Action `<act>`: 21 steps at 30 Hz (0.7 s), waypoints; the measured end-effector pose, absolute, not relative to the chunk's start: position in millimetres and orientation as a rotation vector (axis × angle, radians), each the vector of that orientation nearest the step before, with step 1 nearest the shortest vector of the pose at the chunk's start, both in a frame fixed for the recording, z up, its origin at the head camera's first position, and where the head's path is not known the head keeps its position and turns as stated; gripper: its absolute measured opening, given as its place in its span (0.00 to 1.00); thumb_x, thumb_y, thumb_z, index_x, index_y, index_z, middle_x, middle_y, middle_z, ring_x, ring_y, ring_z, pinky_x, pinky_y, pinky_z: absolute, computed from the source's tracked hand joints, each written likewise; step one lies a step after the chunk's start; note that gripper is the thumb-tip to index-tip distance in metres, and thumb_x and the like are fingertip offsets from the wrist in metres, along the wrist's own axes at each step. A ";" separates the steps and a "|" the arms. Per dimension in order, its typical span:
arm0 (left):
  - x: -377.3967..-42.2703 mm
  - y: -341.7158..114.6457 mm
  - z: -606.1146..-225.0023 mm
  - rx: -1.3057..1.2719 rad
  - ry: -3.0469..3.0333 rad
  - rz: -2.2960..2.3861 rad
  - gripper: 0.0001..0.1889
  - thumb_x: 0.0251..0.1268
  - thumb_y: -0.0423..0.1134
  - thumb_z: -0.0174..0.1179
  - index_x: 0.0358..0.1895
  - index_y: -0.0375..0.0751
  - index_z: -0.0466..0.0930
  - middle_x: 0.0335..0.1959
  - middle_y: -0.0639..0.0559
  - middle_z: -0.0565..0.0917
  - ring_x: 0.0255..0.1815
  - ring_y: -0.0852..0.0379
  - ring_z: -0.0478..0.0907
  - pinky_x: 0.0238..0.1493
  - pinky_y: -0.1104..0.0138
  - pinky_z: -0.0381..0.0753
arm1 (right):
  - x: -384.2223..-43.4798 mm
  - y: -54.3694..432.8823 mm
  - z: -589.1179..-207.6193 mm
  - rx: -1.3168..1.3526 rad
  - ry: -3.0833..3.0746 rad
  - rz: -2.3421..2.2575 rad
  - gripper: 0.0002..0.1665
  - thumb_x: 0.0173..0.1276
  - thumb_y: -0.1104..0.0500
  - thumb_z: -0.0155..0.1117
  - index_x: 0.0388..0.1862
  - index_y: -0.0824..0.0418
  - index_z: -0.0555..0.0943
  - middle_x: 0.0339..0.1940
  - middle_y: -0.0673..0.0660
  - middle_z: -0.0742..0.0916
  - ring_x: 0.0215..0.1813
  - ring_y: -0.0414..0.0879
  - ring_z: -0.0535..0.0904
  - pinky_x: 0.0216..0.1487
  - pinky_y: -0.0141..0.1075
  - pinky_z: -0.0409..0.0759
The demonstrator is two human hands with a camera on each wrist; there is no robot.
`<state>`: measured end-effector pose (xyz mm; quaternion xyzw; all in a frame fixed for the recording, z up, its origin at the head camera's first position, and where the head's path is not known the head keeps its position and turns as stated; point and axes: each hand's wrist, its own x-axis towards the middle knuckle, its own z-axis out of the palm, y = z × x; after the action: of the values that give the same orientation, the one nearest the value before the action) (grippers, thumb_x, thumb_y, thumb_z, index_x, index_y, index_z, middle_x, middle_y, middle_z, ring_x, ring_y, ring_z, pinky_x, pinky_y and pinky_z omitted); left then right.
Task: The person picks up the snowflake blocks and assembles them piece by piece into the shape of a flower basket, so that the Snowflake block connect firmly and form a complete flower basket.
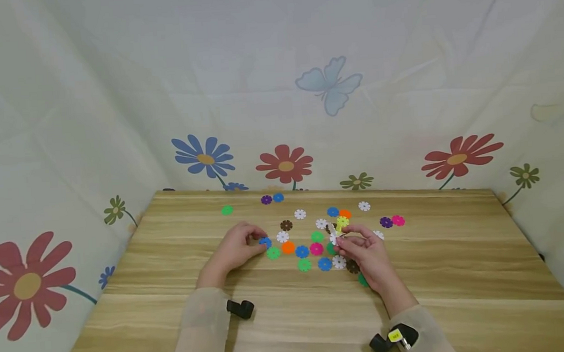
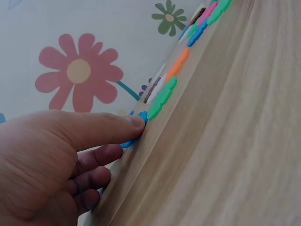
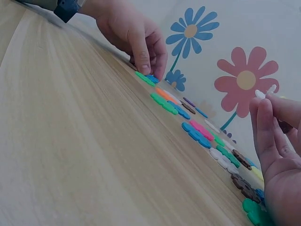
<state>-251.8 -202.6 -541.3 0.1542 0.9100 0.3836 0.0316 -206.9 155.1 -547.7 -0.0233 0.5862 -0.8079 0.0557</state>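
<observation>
My left hand [image 1: 235,247] is low over the table, left of the scattered plastic snowflake discs. Its thumb and fingers pinch a blue disc [image 2: 137,133] at the tabletop, beside a green disc [image 2: 162,98]. Held above the right part of the spread is a white piece [image 1: 334,237], pinched between thumb and fingertips of my right hand [image 1: 370,254]. In the right wrist view the white piece [image 3: 266,92] shows only as small edges over the fingertips; most of it is hidden. A yellow disc [image 1: 343,222] overlaps the fingertips' far side in the head view.
On the wooden table [image 1: 290,315] several more discs lie flat, among them an orange one [image 1: 288,247], a pink one [image 1: 316,248] and a brown one [image 1: 286,225]. A purple disc [image 1: 386,222] lies farther right. Behind the table hangs a flower-printed cloth [image 1: 238,92].
</observation>
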 end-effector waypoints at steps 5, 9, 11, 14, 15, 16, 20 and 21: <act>-253.3 -196.6 -539.9 0.455 2.790 1.268 0.07 0.73 0.34 0.73 0.49 0.43 0.86 0.40 0.52 0.84 0.39 0.54 0.76 0.47 0.60 0.80 | -207.5 155.4 -548.4 -0.068 1.759 -2.465 0.12 0.77 0.76 0.66 0.54 0.66 0.82 0.39 0.54 0.94 0.39 0.44 0.93 0.49 0.35 0.90; -250.7 -182.6 -533.6 0.445 2.760 1.408 0.05 0.76 0.33 0.70 0.49 0.43 0.86 0.40 0.53 0.85 0.40 0.55 0.80 0.47 0.62 0.82 | -207.2 156.0 -547.3 -0.085 1.743 -2.462 0.13 0.77 0.76 0.65 0.57 0.72 0.81 0.40 0.54 0.94 0.40 0.43 0.93 0.49 0.35 0.90; -248.8 -173.1 -529.5 0.452 2.734 1.479 0.06 0.77 0.33 0.70 0.50 0.42 0.87 0.41 0.53 0.86 0.41 0.54 0.81 0.48 0.62 0.84 | -207.0 156.1 -546.8 -0.098 1.737 -2.462 0.14 0.77 0.76 0.65 0.58 0.74 0.81 0.40 0.54 0.94 0.40 0.43 0.93 0.50 0.35 0.90; -245.8 -157.7 -524.3 0.459 2.669 1.576 0.06 0.78 0.34 0.69 0.52 0.42 0.88 0.42 0.53 0.88 0.42 0.54 0.83 0.48 0.63 0.85 | -207.0 156.1 -546.6 -0.111 1.724 -2.461 0.14 0.77 0.76 0.65 0.59 0.74 0.81 0.40 0.54 0.94 0.40 0.44 0.93 0.50 0.35 0.90; -244.8 -152.7 -523.3 0.459 2.641 1.611 0.06 0.78 0.34 0.69 0.52 0.41 0.88 0.43 0.53 0.89 0.42 0.54 0.84 0.48 0.64 0.86 | -206.8 156.1 -546.4 -0.117 1.725 -2.460 0.14 0.76 0.76 0.65 0.59 0.74 0.81 0.40 0.54 0.94 0.40 0.44 0.93 0.49 0.35 0.90; -243.9 -147.9 -522.4 0.458 2.609 1.646 0.06 0.78 0.34 0.69 0.52 0.41 0.88 0.43 0.52 0.89 0.43 0.54 0.85 0.48 0.65 0.87 | -206.9 156.3 -546.4 -0.126 1.723 -2.457 0.14 0.77 0.76 0.65 0.59 0.75 0.81 0.41 0.55 0.94 0.40 0.44 0.93 0.49 0.35 0.90; -239.9 -131.3 -521.4 0.466 2.491 1.785 0.07 0.78 0.33 0.68 0.53 0.38 0.89 0.43 0.49 0.91 0.44 0.49 0.90 0.49 0.66 0.90 | -206.2 155.9 -545.2 -0.140 1.715 -2.447 0.15 0.76 0.75 0.66 0.60 0.76 0.81 0.41 0.55 0.94 0.40 0.44 0.93 0.48 0.34 0.90; -239.2 -127.8 -522.1 0.469 2.469 1.817 0.07 0.78 0.32 0.68 0.53 0.37 0.89 0.43 0.48 0.92 0.45 0.48 0.91 0.49 0.65 0.90 | -205.9 155.8 -544.9 -0.144 1.715 -2.445 0.16 0.76 0.75 0.66 0.60 0.77 0.80 0.40 0.55 0.94 0.40 0.44 0.93 0.48 0.34 0.90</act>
<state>-239.2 -127.8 -522.1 0.1512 0.7960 0.5858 0.0204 -205.9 155.8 -544.9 -0.0480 0.5721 -0.8153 0.0758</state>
